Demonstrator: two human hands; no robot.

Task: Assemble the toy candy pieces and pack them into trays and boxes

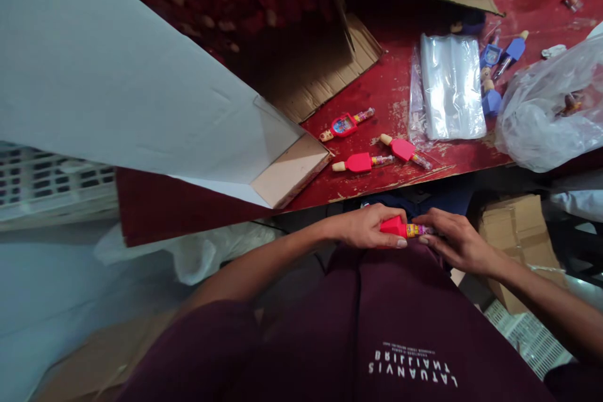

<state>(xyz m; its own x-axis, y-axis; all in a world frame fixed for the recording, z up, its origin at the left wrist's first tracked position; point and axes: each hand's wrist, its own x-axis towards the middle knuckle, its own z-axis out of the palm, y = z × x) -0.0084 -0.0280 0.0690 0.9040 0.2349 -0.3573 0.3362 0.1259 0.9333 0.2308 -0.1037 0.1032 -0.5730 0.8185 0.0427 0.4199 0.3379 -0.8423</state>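
Note:
Close to my body, below the table's front edge, I hold a red plastic candy toy (392, 225) with a clear, labelled tube. My left hand (370, 226) is closed around its red body. Fingers of my right hand (451, 239) pinch the far end of the tube. On the table lie similar red candy toys: one showing a picture window (344, 125), one (360, 162) nearest the edge, and one (404, 149) to its right. Each has a beige knob at one end and a tube at the other.
A stack of clear plastic bags (452, 88) lies on the red table (389, 85). Blue candy toys (513, 50) and a filled plastic bag (541, 107) are right of it. Cardboard boxes (325, 85) stand at the back, and a white panel (141, 69) fills the left.

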